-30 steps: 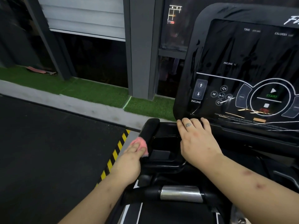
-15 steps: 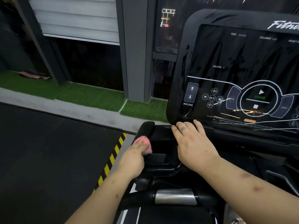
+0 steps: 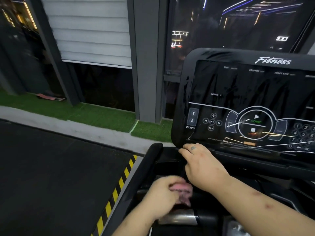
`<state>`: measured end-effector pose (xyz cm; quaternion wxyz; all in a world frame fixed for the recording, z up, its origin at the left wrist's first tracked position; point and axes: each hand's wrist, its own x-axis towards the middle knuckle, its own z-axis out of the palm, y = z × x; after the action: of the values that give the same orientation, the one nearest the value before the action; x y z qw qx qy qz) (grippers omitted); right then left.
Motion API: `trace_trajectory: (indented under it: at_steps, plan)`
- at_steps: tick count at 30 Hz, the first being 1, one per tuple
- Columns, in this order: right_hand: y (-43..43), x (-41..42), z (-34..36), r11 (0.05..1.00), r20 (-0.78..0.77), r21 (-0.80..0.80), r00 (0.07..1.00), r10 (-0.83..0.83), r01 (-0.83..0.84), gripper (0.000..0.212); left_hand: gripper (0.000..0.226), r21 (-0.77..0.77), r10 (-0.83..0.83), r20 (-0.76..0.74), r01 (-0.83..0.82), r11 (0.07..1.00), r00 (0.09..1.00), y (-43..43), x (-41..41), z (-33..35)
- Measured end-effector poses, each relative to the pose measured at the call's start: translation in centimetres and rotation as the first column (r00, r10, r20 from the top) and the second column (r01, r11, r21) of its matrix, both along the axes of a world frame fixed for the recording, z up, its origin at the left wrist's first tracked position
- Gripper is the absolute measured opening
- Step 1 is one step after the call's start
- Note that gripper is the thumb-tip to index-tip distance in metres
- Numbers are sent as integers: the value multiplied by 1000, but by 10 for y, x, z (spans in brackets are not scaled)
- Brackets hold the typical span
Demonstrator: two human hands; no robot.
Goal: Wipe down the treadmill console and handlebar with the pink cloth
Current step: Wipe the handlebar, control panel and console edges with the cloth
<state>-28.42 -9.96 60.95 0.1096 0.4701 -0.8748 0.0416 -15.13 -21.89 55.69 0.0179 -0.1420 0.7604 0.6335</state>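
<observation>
Gripping the pink cloth [image 3: 183, 189], the left hand [image 3: 162, 196] sits in the lower middle of the frame. It is blurred, and its fingers are curled round the bunched fabric so that a wad of it sticks out to the right past the knuckles. The cloth is just above the handlebar [image 3: 208, 218], whose silver sensor plate [image 3: 179, 218] shows directly below the hand. The blur hides whether cloth and bar touch.

The right hand [image 3: 202, 166] lies above and to the right of the left one, holding nothing. Its fingers are straight and loosely spread, with the tips on the lower left corner of the treadmill console [image 3: 184, 92], and its forearm runs down to the lower right corner of the frame.

The console is black and fills the right half of the frame. It carries the word "Fitness", streaks across its dark screen, incline arrows, a round START control and a number pad at the right edge.

Left of the hands, a yellow-and-black hazard stripe [image 3: 119, 186] edges a dark floor mat [image 3: 51, 167]. Beyond the mat lies a strip of green turf [image 3: 102, 114], with a grey pillar [image 3: 146, 65] at centre and a white blind [image 3: 88, 31] in the upper left.
</observation>
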Motion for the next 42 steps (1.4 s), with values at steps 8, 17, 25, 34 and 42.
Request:
trace_trajectory:
  at_steps: [8,17,25,34,42]
  plan:
    - [35,-16,43,912,182,-321,961,-207,257,38,9,-286,278,-307,-366,885,910,-12,-76,116]
    - [53,-26,26,977,93,-142,985,-146,159,44,26,-814,-78,-521,-467,345,850,0,-143,75]
    - [47,-32,16,983,113,-130,987,-117,131,36,20,-767,-53,-510,-426,479,859,3,-139,60]
    - [46,-34,22,992,146,-30,983,-114,119,49,28,-808,-134,-530,-450,380,838,-10,-153,85]
    - [51,-33,29,997,209,-11,975,-74,78,56,28,-769,-113,-604,-538,345,789,-31,-206,182]
